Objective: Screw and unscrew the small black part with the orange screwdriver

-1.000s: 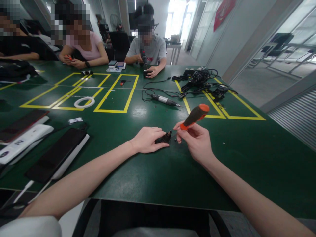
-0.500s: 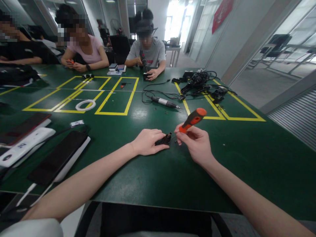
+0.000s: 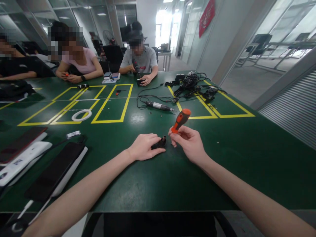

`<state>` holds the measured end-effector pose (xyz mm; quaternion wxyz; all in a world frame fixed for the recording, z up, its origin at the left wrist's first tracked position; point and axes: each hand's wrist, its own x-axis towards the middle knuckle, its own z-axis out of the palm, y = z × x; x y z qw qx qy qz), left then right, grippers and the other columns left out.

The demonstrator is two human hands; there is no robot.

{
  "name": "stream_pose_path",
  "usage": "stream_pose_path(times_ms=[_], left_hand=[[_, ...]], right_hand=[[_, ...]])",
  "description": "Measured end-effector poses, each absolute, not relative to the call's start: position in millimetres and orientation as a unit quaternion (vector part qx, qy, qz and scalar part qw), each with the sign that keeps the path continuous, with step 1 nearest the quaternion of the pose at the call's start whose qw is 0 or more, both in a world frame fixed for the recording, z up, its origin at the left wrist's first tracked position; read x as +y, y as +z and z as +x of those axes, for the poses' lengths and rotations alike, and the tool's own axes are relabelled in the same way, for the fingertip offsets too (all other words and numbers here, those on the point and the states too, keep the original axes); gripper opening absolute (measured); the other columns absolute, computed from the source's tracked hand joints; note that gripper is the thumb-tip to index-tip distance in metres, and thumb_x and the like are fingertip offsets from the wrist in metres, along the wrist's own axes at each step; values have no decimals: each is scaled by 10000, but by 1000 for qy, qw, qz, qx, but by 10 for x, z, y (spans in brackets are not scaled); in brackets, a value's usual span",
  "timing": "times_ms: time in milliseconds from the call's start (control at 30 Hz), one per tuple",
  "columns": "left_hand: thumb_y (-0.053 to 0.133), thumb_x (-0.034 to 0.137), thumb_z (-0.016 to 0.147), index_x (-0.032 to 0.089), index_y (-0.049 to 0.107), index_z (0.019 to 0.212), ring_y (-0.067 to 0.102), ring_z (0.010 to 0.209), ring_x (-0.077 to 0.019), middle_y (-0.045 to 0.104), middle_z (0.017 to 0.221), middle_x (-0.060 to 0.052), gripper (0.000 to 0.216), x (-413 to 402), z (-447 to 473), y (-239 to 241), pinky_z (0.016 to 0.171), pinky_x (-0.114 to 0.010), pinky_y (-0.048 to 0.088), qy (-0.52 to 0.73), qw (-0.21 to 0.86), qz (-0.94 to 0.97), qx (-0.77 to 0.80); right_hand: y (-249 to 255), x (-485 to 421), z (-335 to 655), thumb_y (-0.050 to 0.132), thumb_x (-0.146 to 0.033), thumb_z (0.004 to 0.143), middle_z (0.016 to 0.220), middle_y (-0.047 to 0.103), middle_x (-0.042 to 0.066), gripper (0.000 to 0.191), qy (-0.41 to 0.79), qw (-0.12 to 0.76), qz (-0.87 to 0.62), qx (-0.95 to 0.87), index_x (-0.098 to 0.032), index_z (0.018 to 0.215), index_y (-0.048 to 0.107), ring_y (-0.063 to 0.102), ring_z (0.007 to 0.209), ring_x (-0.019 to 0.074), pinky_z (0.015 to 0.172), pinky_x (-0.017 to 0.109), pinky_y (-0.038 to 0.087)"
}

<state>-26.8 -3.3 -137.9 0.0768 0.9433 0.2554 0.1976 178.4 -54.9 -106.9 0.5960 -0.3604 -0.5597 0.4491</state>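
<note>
My left hand (image 3: 145, 146) rests on the green table, its fingers and thumb closed around a small black part (image 3: 161, 143). A short metal tube sticks up from that part's right end. Just to the right, my right hand (image 3: 189, 142) grips a screwdriver (image 3: 182, 119) with an orange and dark grey handle. The handle points up and leans right. Its shaft and tip are hidden or too small to make out. A narrow gap of table lies between the two hands.
Beyond my hands lies a grey and black electric screwdriver (image 3: 159, 106) with a cord. Tangled black cables (image 3: 189, 82) sit at the back right. A white ring (image 3: 81, 115), a black phone (image 3: 55, 171) and a white power strip (image 3: 23, 164) are on the left. Co-workers sit across the table.
The camera view has shifted, so the scene sits lower and further left. The screwdriver handle stands slightly more upright. Both hands keep their hold.
</note>
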Motion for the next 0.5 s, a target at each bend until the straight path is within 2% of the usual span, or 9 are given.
stream_pose_path(times_ms=[100, 200, 367, 500], left_hand=[[556, 537, 1029, 171, 642, 889, 569, 673, -149, 605, 754, -10, 401, -37, -282, -1377, 619, -267, 380, 202, 86, 943, 250], [550, 528, 1034, 171, 659, 929, 577, 679, -149, 608, 762, -10, 388, -42, -299, -1372, 617, -263, 384, 199, 93, 943, 252], [548, 531, 1034, 172, 678, 1006, 596, 701, -157, 627, 785, -16, 383, -42, -305, -1362, 631, -265, 400, 194, 98, 942, 254], [549, 534, 1031, 179, 668, 941, 578, 677, -151, 602, 758, -8, 385, -38, -301, -1360, 618, -264, 391, 190, 107, 941, 258]], right_hand=[[-1077, -538, 1783, 781, -558, 873, 763, 709, 21, 365, 472, 586, -339, -565, -197, 874, 731, 581, 526, 107, 509, 266, 534], [-1088, -543, 1778, 798, -554, 858, 784, 735, 20, 374, 492, 585, -326, -557, -209, 974, 711, 598, 555, 114, 547, 273, 547], [-1091, -559, 1770, 878, -544, 765, 691, 711, 9, 407, 472, 577, -381, -547, -205, 800, 656, 578, 541, 118, 517, 257, 512], [-1094, -553, 1762, 816, -602, 813, 744, 699, 18, 418, 473, 583, -367, -549, -197, 819, 709, 566, 534, 110, 496, 259, 498]])
